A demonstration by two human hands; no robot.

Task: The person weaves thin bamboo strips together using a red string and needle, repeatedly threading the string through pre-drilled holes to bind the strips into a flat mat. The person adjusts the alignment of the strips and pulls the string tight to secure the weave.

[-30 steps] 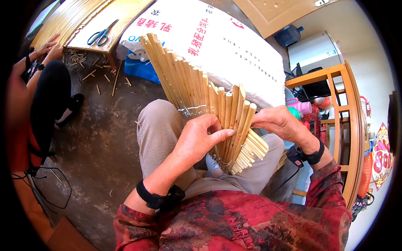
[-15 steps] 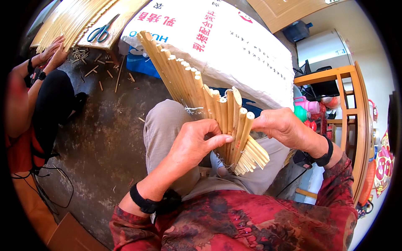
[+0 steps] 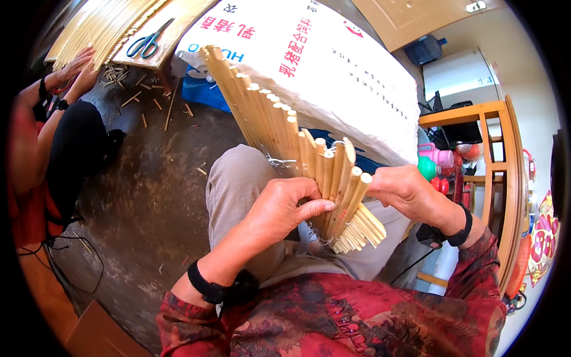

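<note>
A mat of pale wooden sticks (image 3: pixel 276 128), laid side by side and tied with white string (image 3: pixel 281 161), stands over my lap and fans away toward the far left. My left hand (image 3: pixel 279 208) is closed on it, the thumb pressing against the near sticks and the fingers behind them. Close to the last stick's top end, my right hand (image 3: pixel 404 187) has its fingers pinched together. What sits between those fingertips is hidden. Lower ends of several sticks (image 3: pixel 363 229) jut out beneath, between my knees.
Ahead lies a large white printed sack (image 3: pixel 333 65). At the far left, another person's hands (image 3: pixel 77 66) rest by a wider stick mat (image 3: pixel 98 30), with scissors (image 3: pixel 148 43) on the board beside it. Stick offcuts (image 3: pixel 116 76) litter the floor. A wooden frame (image 3: pixel 496 152) stands right.
The stick mat and both my hands have shifted slightly toward me and to the right. My grip looks the same, and the view has moved a little.
</note>
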